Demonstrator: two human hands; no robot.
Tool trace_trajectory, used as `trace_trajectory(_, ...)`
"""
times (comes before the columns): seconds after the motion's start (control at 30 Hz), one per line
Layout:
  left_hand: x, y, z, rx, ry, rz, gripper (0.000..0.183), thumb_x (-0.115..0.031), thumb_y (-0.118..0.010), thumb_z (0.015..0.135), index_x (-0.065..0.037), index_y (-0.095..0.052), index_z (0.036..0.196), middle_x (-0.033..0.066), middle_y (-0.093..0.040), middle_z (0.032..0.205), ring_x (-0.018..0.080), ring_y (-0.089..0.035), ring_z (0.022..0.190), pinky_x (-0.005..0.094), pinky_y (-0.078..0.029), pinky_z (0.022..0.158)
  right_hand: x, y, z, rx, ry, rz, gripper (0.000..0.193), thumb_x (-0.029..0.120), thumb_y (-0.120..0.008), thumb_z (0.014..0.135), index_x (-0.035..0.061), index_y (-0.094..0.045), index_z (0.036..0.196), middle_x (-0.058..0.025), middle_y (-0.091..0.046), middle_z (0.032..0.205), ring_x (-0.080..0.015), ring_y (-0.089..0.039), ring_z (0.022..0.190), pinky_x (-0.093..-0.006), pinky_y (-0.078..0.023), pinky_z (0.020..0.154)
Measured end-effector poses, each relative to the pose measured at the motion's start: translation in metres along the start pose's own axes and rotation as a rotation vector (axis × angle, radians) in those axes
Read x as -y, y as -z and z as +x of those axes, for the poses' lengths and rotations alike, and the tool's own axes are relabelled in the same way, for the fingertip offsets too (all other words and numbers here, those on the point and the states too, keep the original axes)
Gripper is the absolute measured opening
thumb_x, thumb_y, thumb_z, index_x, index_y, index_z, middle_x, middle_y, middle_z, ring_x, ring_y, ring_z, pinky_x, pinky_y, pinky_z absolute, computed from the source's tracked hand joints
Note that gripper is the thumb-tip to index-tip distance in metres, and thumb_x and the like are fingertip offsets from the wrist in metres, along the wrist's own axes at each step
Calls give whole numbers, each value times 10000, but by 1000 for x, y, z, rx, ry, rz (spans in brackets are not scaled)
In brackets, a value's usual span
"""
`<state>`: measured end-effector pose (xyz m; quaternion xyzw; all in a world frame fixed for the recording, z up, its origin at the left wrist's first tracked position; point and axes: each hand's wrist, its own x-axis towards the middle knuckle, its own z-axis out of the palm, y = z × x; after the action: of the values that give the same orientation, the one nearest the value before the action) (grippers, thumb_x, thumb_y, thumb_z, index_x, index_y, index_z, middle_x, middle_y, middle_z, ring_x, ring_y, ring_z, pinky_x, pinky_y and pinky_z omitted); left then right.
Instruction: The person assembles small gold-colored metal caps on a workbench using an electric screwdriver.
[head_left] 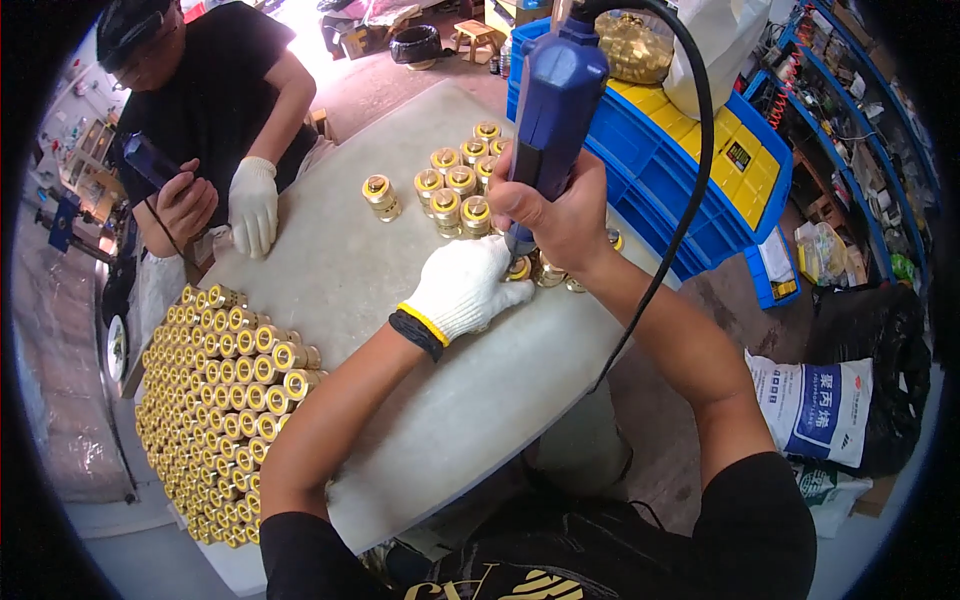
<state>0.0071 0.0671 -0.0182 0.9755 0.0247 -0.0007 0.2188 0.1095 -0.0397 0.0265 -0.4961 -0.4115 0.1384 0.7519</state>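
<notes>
Through the head camera I have the bare right hand (pixel 560 215) closed around the body of a blue handheld electric screwdriver (pixel 562 95), held upright with its narrow end pointing down. A black cable (pixel 707 130) loops from the top of the tool and down past the right forearm. My left hand (pixel 460 285), in a white knit glove with a yellow-edged cuff, rests low over the worktop (pixel 400 430), thumb and fingers drawn in around a brass fitting (pixel 519 268) directly under the tool's tip. I cannot tell whether the tip touches it, since glove and tool crowd that spot.

That fitting sits toward the worktop's right edge, with a few more just to its right, partly hidden by the right hand. Beyond the left hand, toward the far corner, a cluster of upright brass fittings (pixel 460 178) stands close together; a single fitting (pixel 380 200) stands apart, left of it. A large, tightly packed batch of brass fittings (pixel 245 370) fills the worktop's left end.

Past the left edge, a co-worker has one gloved hand (pixel 253 205) at the worktop's rim and holds a dark blue tool (pixel 150 158) in the other. Beside the right edge I see a blue crate (pixel 700 220) with a yellow lid (pixel 740 155), bearing a clear jar (pixel 635 48) of brass-coloured parts.
</notes>
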Motion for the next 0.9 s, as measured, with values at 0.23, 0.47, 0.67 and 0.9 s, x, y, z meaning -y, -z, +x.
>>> trace_trajectory(0.23,1,3,0,7,-17,-43,397,-405,-718,812,-59,-658,997,192,-693,803,383,-692,760,489,-547,689,2,-4,-3,-6,26,-27,429,319,-877,811,-4,-626,940,-46,-643,743,-120,-621,607,-263,-515,566)
trace_trajectory(0.47,1,3,3,-1,-6,-5,404,-423,-704,803,-69,-679,996,195,-694,793,374,-694,761,483,-546,692,6,-8,-4,-21,11,-80,263,185,-806,840,1,-638,925,-45,-642,715,-112,-613,590,-268,-516,567)
trace_trajectory(0.67,2,4,3,-3,19,-8,408,-431,-710,787,-65,-683,965,198,-695,789,373,-695,742,477,-552,692,8,-11,-3,-45,-106,-44,228,161,-779,849,8,-630,929,-48,-638,707,-112,-612,587,-269,-510,557)
trace_trajectory(0.9,1,4,4,10,23,-30,478,-478,-746,794,-13,-698,896,224,-692,793,375,-696,751,463,-547,705,7,-13,-4,-86,-133,-56,228,158,-787,849,4,-631,909,-45,-639,697,-108,-607,574,-267,-499,546)
